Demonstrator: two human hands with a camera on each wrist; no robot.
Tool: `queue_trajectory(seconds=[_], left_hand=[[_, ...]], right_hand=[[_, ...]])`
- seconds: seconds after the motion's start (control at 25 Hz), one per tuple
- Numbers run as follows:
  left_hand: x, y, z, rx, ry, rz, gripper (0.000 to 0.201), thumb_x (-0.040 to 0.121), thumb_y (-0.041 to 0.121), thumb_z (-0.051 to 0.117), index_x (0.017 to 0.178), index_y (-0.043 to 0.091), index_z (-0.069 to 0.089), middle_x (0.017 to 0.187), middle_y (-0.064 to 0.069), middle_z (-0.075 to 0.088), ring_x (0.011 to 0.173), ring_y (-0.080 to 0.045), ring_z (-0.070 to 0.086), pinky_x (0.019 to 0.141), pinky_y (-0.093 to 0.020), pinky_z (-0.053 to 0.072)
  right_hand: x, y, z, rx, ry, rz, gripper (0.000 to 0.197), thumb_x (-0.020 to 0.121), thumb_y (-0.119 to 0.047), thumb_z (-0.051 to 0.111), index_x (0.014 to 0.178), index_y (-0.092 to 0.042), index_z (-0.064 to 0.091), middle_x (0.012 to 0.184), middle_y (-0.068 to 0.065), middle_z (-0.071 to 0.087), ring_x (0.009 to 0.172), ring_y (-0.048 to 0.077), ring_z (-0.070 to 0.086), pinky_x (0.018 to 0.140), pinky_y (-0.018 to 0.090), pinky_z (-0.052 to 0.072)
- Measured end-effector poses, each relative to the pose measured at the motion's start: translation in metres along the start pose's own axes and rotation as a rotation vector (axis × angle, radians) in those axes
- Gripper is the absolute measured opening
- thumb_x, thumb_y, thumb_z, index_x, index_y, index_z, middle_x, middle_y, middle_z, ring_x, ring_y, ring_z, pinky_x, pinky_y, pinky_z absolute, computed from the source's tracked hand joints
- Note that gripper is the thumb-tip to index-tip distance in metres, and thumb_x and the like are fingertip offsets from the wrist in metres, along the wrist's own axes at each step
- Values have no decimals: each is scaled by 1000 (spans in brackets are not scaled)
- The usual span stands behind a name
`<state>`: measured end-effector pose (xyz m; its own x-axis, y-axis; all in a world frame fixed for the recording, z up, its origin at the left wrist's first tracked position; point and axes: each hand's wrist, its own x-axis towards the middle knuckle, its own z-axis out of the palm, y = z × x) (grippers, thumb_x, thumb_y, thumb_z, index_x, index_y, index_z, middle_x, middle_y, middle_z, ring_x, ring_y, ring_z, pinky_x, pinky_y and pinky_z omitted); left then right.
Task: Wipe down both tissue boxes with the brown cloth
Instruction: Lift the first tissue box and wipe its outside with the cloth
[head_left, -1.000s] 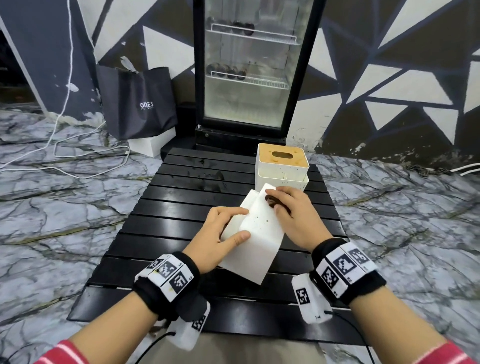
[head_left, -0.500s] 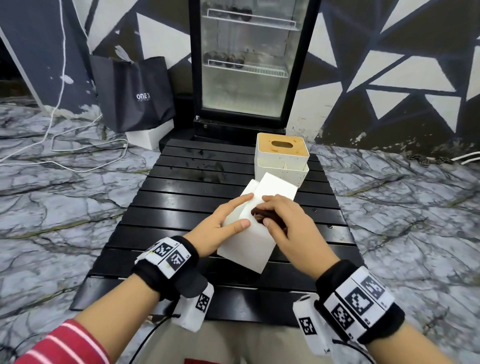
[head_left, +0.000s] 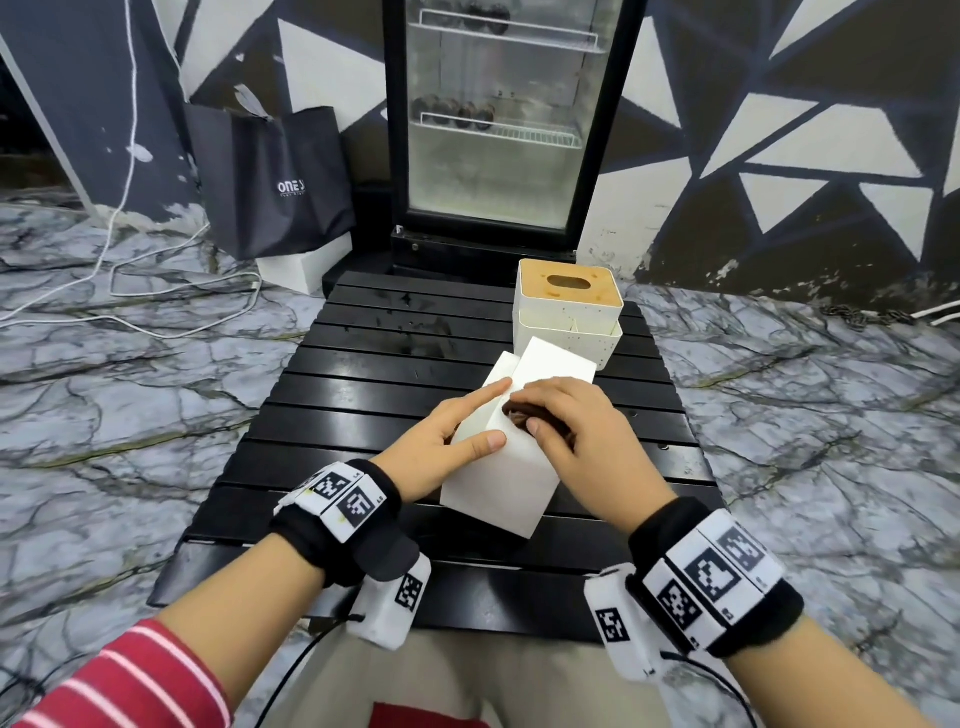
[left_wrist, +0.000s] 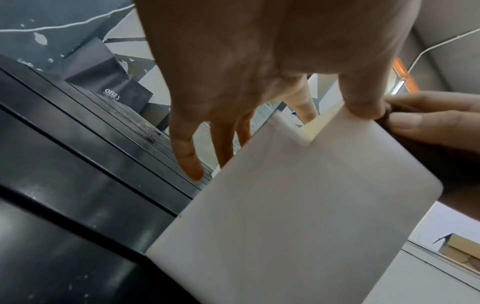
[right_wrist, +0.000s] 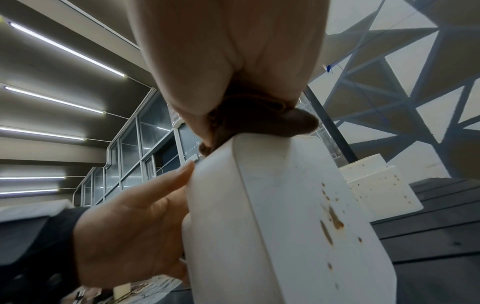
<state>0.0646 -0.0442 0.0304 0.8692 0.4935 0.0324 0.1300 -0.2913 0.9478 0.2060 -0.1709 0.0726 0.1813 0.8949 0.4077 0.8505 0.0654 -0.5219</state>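
Observation:
A white tissue box (head_left: 498, 483) stands tilted on the black slatted table (head_left: 363, 374). My left hand (head_left: 491, 415) holds it, thumb on the near face and index finger along the upper edge; the other fingers hang behind it (left_wrist: 187, 160). My right hand (head_left: 530, 408) clutches the bunched brown cloth (head_left: 522, 415) and presses it on the box's top edge (right_wrist: 259, 119). Brown stains (right_wrist: 335, 222) mark the box's right side. A second white tissue box (head_left: 569, 317) with a wooden slotted lid stands upright just behind, apart from both hands.
A glass-door fridge (head_left: 498, 130) stands behind the table. A black shopping bag (head_left: 270, 182) on a white box leans at the left wall, with white cables (head_left: 156, 280) on the marble floor. The table's left half is bare slats.
My right hand has drawn the cloth toward me along the box, exposing more of its far end. My left index finger has straightened along the upper edge.

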Motion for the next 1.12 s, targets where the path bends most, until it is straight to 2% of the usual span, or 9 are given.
queue_trajectory(seconds=[0.08, 0.12, 0.2, 0.32, 0.52, 0.64, 0.8, 0.96, 1.12], left_hand=[[-1, 1, 1, 4, 12, 20, 53, 70, 64, 54, 118, 71, 34, 132, 17, 46, 128, -2, 38, 113, -36, 30], [-1, 1, 2, 7, 15, 26, 52, 70, 63, 54, 117, 71, 33, 129, 21, 47, 129, -3, 38, 113, -36, 30], [-2, 1, 2, 15, 9, 22, 52, 70, 63, 53, 117, 72, 32, 129, 25, 45, 130, -2, 36, 114, -36, 28], [-3, -1, 2, 25, -6, 16, 53, 70, 65, 53, 119, 73, 32, 134, 21, 42, 132, 1, 33, 115, -34, 26], [-6, 3, 4, -13, 15, 1, 48, 67, 64, 54, 107, 81, 35, 125, 24, 43, 129, -2, 38, 112, -31, 31], [-7, 1, 3, 17, -1, 14, 52, 70, 65, 53, 116, 76, 31, 133, 24, 40, 132, 2, 32, 114, -31, 27], [-6, 0, 2, 26, -15, 17, 56, 71, 67, 51, 122, 72, 30, 141, 15, 39, 131, 4, 31, 113, -29, 26], [-4, -2, 2, 57, -6, 22, 60, 72, 67, 50, 127, 67, 29, 142, 13, 39, 132, 3, 30, 110, -27, 27], [-2, -2, 0, 66, -15, 21, 58, 71, 66, 52, 125, 70, 29, 139, 13, 41, 127, -3, 38, 107, -23, 30]], right_hand=[[9, 2, 6, -31, 19, 42, 30, 84, -19, 45, 109, -18, 61, 108, -1, 60, 107, 18, 49, 97, 32, 38], [10, 1, 10, -56, 40, 55, 32, 84, -19, 43, 110, -18, 61, 109, 0, 60, 108, 20, 49, 97, 33, 38], [5, -3, 16, -94, 57, 48, 33, 85, -21, 41, 112, -18, 60, 110, -1, 59, 109, 19, 47, 96, 29, 36], [-4, -5, 10, -66, 3, 15, 32, 86, -22, 43, 113, -21, 59, 111, -4, 58, 109, 15, 44, 96, 23, 32], [8, -1, 12, -99, 42, 72, 33, 86, -24, 40, 112, -20, 60, 111, -2, 59, 109, 21, 46, 96, 30, 36], [-2, -8, 18, -136, 59, 24, 40, 86, -32, 31, 112, -21, 59, 111, -4, 58, 108, 19, 45, 94, 28, 36], [-7, -4, 7, -53, -29, -11, 31, 88, -27, 41, 113, -24, 59, 111, -7, 57, 110, 15, 43, 97, 23, 32], [-3, -5, 14, -69, 32, 24, 32, 87, -23, 42, 115, -22, 58, 113, -3, 58, 109, 19, 45, 97, 29, 35], [-15, -5, 15, -95, 13, -112, 31, 88, -27, 39, 114, -23, 57, 110, -6, 57, 108, 15, 45, 97, 17, 28]])
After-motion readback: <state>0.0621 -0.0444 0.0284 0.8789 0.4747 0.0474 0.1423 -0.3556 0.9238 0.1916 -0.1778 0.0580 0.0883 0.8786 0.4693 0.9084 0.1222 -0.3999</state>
